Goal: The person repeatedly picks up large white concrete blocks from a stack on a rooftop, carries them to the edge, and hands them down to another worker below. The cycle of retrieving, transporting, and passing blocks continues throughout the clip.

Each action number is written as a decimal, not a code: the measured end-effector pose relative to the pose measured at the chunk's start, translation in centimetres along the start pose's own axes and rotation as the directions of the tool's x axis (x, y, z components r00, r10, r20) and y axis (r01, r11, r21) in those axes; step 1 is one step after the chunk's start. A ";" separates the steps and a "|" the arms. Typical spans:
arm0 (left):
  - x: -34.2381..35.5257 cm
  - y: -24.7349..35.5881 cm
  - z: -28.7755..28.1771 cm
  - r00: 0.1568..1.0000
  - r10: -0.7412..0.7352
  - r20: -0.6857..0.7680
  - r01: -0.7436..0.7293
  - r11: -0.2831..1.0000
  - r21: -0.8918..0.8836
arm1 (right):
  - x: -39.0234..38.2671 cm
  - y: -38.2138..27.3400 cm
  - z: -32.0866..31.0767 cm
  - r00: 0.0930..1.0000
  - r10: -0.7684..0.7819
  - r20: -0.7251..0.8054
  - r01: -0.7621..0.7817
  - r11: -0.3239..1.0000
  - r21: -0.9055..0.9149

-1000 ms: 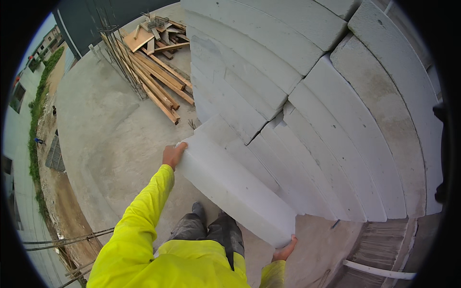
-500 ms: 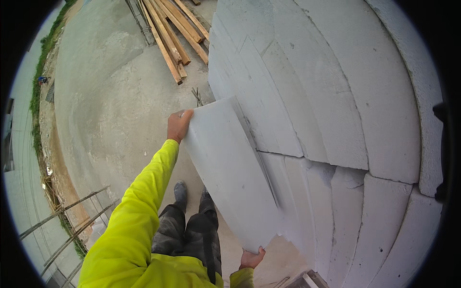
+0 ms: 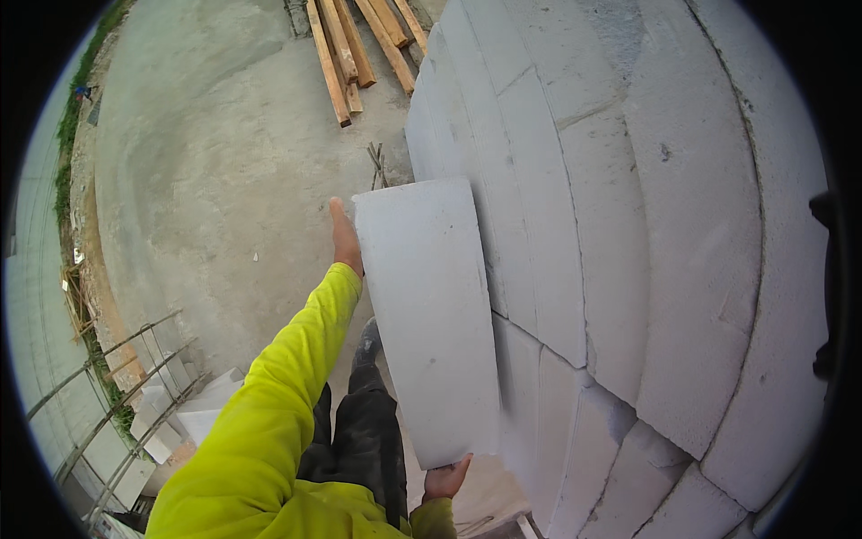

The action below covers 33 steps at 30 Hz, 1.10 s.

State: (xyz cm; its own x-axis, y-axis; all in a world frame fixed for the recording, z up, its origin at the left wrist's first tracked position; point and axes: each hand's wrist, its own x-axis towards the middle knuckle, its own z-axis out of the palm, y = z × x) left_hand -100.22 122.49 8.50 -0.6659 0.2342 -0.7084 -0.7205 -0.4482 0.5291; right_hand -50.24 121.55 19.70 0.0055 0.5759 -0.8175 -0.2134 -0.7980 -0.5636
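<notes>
I carry a long pale-grey block [image 3: 426, 314] lengthwise in front of me, just left of a tall stack of similar blocks [image 3: 628, 225]. My left hand [image 3: 346, 234] presses along the far part of the block's left side, its fingers close together. My right hand [image 3: 445, 478] grips the near end from beneath, partly hidden by it. Both my yellow sleeves show, with my dark trousers and a boot below the block.
Timber planks [image 3: 355, 54] lie on the concrete floor [image 3: 215, 180] at the top, near short bent bars [image 3: 377, 166]. Metal rods [image 3: 117, 404] and some white blocks [image 3: 202, 413] are at lower left, beside a drop toward a green verge. A tiny distant figure shows at far left.
The block has swung from slanting to nearly lengthwise, alongside the stack. My left hand has moved from its top corner to its side. The view has turned and shifted closer to the stack.
</notes>
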 end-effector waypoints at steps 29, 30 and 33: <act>-38.3 -5.7 -29.4 0.880 0.306 -0.362 0.138 0.565 0.814 | 8.1 -7.1 -4.0 0.741 0.638 0.212 0.604 -0.494 -0.626; -41.1 -5.9 -31.3 0.841 0.348 -0.413 0.150 0.584 0.798 | 8.9 -6.6 -4.1 0.626 0.717 0.308 0.778 -0.542 -0.318; -50.9 -9.2 -36.9 0.753 0.356 -0.554 0.141 0.735 0.663 | 10.8 -4.6 -3.5 0.267 0.871 0.412 0.788 -0.444 0.426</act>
State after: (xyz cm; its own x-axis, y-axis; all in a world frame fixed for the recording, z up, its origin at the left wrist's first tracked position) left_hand -52.63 82.89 22.46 -0.6504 -0.4609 -0.6038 -0.7517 0.2759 0.5991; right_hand -45.73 130.87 13.04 -0.5871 -0.4680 -0.6605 -0.3173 0.8837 -0.3441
